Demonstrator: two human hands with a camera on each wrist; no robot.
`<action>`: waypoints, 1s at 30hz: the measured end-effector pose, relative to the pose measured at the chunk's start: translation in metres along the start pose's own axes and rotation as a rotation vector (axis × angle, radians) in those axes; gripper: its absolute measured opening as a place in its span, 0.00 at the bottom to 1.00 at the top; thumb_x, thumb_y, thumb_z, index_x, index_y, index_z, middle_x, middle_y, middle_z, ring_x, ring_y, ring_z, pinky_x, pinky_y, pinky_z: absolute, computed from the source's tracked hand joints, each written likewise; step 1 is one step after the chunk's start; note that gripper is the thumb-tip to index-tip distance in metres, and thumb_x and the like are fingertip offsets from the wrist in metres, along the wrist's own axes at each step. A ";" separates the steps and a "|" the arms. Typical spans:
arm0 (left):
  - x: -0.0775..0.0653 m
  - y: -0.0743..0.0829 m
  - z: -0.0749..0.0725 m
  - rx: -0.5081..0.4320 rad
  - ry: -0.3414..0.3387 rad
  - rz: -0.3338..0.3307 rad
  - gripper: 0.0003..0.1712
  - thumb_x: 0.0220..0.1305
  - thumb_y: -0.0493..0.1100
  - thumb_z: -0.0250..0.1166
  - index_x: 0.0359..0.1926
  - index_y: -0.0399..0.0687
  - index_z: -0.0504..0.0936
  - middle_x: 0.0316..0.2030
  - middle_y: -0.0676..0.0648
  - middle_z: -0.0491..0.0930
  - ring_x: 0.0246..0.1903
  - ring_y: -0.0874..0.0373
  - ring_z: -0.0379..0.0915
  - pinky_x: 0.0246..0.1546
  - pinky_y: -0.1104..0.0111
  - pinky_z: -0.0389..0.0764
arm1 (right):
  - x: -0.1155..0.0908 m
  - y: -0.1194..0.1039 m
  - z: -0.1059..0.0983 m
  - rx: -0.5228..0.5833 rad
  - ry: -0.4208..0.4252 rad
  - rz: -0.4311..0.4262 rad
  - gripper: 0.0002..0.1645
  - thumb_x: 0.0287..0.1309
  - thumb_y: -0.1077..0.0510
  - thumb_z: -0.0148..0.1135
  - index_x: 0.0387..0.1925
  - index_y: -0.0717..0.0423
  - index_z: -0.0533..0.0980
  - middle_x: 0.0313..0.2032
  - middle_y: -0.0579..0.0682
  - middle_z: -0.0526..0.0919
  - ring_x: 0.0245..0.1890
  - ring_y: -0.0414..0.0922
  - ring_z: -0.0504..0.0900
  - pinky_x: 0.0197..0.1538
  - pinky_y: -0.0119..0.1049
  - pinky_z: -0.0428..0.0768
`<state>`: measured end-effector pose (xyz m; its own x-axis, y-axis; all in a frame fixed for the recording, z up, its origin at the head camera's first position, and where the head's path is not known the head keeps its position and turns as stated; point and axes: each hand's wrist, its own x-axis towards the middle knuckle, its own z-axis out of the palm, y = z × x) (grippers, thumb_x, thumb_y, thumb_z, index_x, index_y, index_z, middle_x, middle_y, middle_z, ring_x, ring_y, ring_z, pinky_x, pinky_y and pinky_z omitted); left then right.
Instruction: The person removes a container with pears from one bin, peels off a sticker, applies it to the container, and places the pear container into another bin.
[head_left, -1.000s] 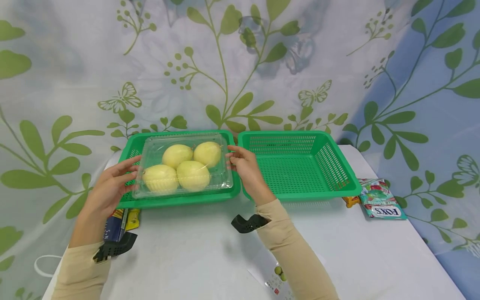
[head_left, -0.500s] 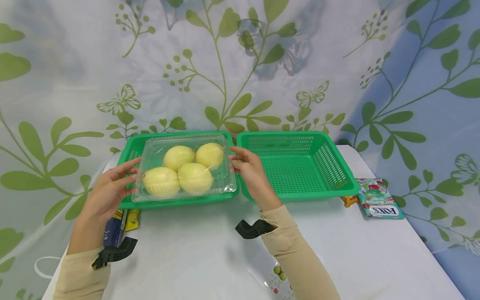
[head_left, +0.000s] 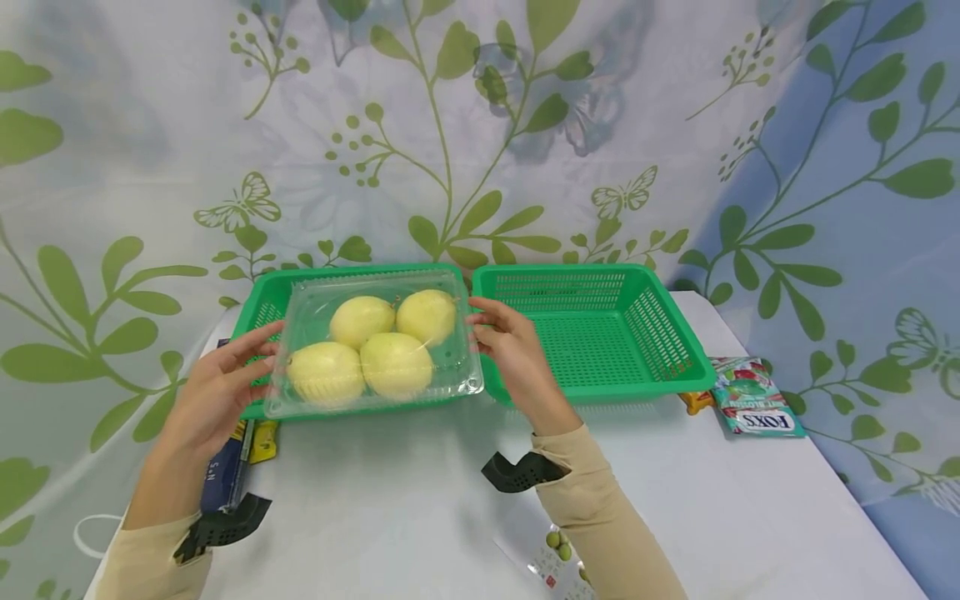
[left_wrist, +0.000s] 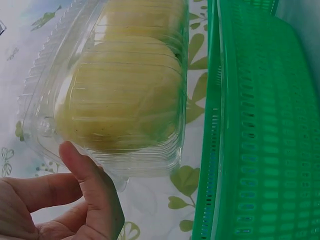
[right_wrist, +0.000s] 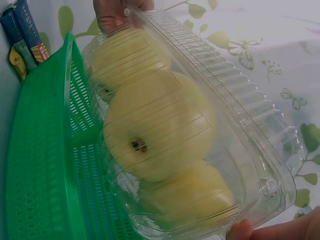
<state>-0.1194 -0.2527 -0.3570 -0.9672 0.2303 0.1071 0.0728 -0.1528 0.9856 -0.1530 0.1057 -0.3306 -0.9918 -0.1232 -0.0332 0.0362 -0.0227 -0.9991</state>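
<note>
Both hands hold a clear plastic clamshell box (head_left: 309, 312) by its opposite short ends, above the left green basket (head_left: 258, 287). Several pale yellow, round fruits (head_left: 397, 364) sit inside it; one shows a dark blossom end in the right wrist view. My left hand (head_left: 213, 396) grips the left end, its thumb at the lid seam in the left wrist view. At the other end, the fingers of my right hand (head_left: 513, 346) pinch the rim; in the right wrist view only part of this hand shows at the bottom corner. The box tilts slightly toward me.
A second green basket (head_left: 585, 350) stands right beside the first. Right of it lie a teal FOX'S bag (head_left: 756, 396) and a small orange packet (head_left: 697, 402). A dark blue box (head_left: 221, 475) and yellow packet (head_left: 264, 442) lie front left. A printed sheet (head_left: 558, 562) lies near my right forearm.
The box of fruits has come a little closer to me and shifted slightly right, both hands moving with it. Their hold on it has stayed the same.
</note>
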 end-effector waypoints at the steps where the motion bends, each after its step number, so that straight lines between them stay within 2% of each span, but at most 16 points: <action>1: -0.001 0.000 0.001 0.001 -0.003 0.006 0.27 0.75 0.33 0.54 0.72 0.51 0.70 0.46 0.54 0.74 0.37 0.66 0.77 0.33 0.76 0.83 | -0.002 0.000 -0.001 0.003 -0.003 -0.003 0.27 0.72 0.68 0.47 0.69 0.53 0.70 0.49 0.53 0.76 0.40 0.44 0.76 0.49 0.35 0.77; 10: -0.014 0.000 0.009 0.010 -0.021 0.045 0.28 0.75 0.31 0.51 0.72 0.51 0.69 0.45 0.54 0.75 0.37 0.67 0.78 0.32 0.75 0.82 | -0.020 -0.001 -0.008 0.006 -0.023 -0.015 0.27 0.73 0.67 0.47 0.70 0.54 0.68 0.49 0.53 0.74 0.40 0.44 0.75 0.47 0.34 0.76; 19: -0.027 -0.002 0.016 0.027 -0.011 0.033 0.29 0.74 0.28 0.51 0.72 0.52 0.70 0.45 0.55 0.75 0.37 0.67 0.77 0.32 0.75 0.80 | -0.039 0.006 -0.015 0.038 -0.037 0.026 0.28 0.73 0.66 0.47 0.71 0.50 0.67 0.48 0.49 0.73 0.42 0.44 0.73 0.50 0.36 0.74; 25: -0.039 -0.005 0.021 -0.005 -0.011 0.036 0.30 0.74 0.26 0.49 0.71 0.51 0.71 0.45 0.55 0.76 0.36 0.67 0.76 0.31 0.75 0.79 | -0.053 0.007 -0.018 0.102 -0.045 0.034 0.28 0.72 0.67 0.47 0.71 0.52 0.67 0.46 0.47 0.73 0.39 0.43 0.73 0.47 0.33 0.73; 30: -0.050 -0.007 0.026 0.007 -0.013 0.016 0.30 0.74 0.27 0.48 0.72 0.51 0.69 0.45 0.55 0.75 0.35 0.68 0.76 0.30 0.75 0.80 | -0.064 0.007 -0.021 0.105 -0.041 0.034 0.28 0.72 0.67 0.48 0.71 0.54 0.67 0.46 0.46 0.73 0.41 0.42 0.72 0.47 0.31 0.71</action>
<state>-0.0650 -0.2377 -0.3658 -0.9628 0.2400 0.1240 0.0895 -0.1495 0.9847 -0.0915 0.1347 -0.3357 -0.9840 -0.1664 -0.0641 0.0850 -0.1215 -0.9890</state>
